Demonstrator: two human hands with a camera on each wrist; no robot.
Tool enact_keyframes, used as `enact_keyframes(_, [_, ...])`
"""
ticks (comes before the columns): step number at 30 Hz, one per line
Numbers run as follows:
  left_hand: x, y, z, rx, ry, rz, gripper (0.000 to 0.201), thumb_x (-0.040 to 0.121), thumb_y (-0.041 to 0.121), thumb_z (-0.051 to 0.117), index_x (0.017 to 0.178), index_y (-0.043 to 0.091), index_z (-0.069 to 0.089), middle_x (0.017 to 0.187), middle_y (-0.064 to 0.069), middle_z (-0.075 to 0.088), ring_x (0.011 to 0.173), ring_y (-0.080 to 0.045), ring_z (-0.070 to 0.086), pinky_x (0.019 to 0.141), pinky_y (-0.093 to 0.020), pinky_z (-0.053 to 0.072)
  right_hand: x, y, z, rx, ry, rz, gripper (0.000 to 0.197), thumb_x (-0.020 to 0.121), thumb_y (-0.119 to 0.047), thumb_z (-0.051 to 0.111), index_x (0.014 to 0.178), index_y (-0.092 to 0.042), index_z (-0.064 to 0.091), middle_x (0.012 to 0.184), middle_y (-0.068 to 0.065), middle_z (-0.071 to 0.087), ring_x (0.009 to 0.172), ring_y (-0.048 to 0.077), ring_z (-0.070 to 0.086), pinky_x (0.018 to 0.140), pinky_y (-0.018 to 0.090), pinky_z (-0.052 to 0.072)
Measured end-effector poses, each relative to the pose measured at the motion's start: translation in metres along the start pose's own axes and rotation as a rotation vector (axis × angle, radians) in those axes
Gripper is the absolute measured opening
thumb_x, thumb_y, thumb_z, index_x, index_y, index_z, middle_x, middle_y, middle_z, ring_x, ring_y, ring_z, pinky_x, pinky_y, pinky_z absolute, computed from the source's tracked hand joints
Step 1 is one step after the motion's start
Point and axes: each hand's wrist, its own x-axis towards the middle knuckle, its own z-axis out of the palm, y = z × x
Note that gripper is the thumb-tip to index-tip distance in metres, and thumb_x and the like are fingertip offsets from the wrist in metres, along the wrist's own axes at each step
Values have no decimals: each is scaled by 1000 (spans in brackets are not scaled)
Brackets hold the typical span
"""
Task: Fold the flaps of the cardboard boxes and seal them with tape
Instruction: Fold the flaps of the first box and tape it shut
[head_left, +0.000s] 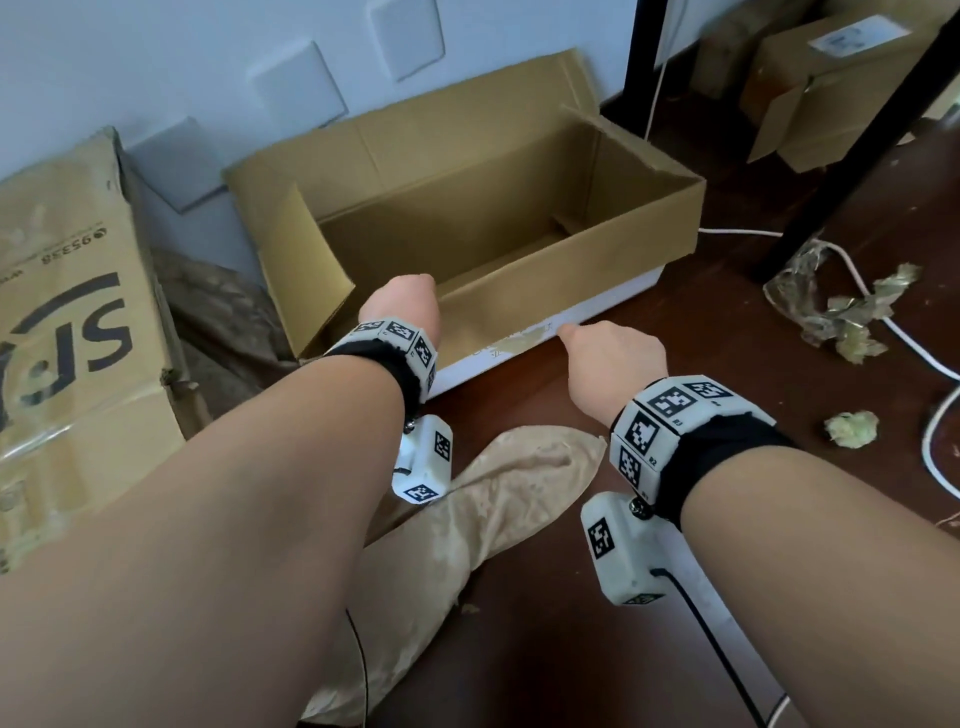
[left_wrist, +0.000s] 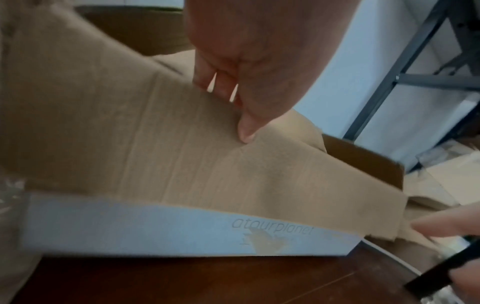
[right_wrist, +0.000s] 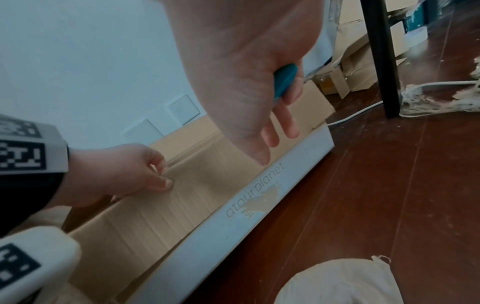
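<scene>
Already our left hand (head_left: 402, 301) pinches the near flap (left_wrist: 182, 154) of the light, stiff box (head_left: 644, 228) at its edge, while our right hand (head_left: 615, 358) curls around a blue object (right_wrist: 284, 80).

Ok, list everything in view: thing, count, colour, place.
open box: one, brown inside, white outside, on the floor by the wall.
near flap: one, brown, hanging over the white front.
flattened carton: one, brown, black print, far left.
paper bag: one, beige, floor between the arms.
tape scraps: several, yellowish, floor at right.
cable: one, white, floor at right.
shelf leg: one, black, right.
teal object: one, in the right hand.
left hand: pinches the near flap.
right hand: holds the teal object.
</scene>
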Motion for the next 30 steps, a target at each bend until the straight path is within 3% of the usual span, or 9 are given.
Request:
enact_keyframes(4, [2,-5,12,-12,22,-38,24,85,-3,46,101,13,36,77,-7,47,76,-29,51,63,-36,41,3,0,8,20,-33,9,48,88,-2,43,131,-21,45,81,1,50,69,24,48,57,30,34])
enact_keyframes(10, [11,-6,26,106,-184,-19,14,81,-2,54,88,11,51,79,-8,52,76,-28,55,64,-33,45,7,-7,13,28,-96,5,45,87,0,42,126,-21,52,96,6,59,74,25,49,62,32,37])
enact_keyframes(14, [9,-5,34,281,-357,63,21,80,12,64,101,9,60,110,-5,61,93,-26,58,81,-31,50,5,-9,12,11,-112,16,46,88,0,41,127,-22,53,93,5,57,73,24,49,62,32,38])
enact_keyframes(15, [5,-4,32,294,-372,75,18,82,14,63,99,10,60,104,-3,59,99,-24,58,84,-29,48,4,-10,11,7,-117,19,46,87,0,41,127,-22,53,92,5,56,73,24,49,62,32,38])
enact_keyframes(18, [0,2,17,248,-355,79,10,82,8,60,73,9,56,71,-5,52,78,-23,58,82,-34,53,-2,-12,7,-4,-121,29,43,88,-1,43,124,-22,53,89,5,55,71,24,49,61,31,38])
enact_keyframes(21, [-9,12,-2,203,-298,139,23,83,8,57,63,13,48,70,-4,51,67,-21,53,79,-34,53,-11,-14,-2,-5,-95,31,38,90,-5,46,124,-21,54,92,5,58,71,23,50,61,31,38])
enact_keyframes(24, [-21,23,-27,225,-319,211,20,86,15,56,67,12,58,67,0,51,57,-14,46,73,-30,51,-29,-19,-20,-5,-76,33,37,90,-7,47,124,-20,56,103,7,63,75,24,51,62,31,40])
enact_keyframes(27, [-31,26,-45,230,-317,254,21,85,31,60,75,14,65,72,2,58,59,-13,51,66,-27,51,-50,-26,-40,-10,-53,26,32,91,-11,48,120,-19,59,104,7,64,82,26,59,62,30,40])
enact_keyframes(30, [-79,19,-83,111,-200,307,18,86,28,62,76,14,57,84,1,61,71,-17,57,64,-26,48,-75,-35,-64,-3,-16,28,29,90,-15,50,118,-20,61,108,6,63,92,28,62,65,31,42])
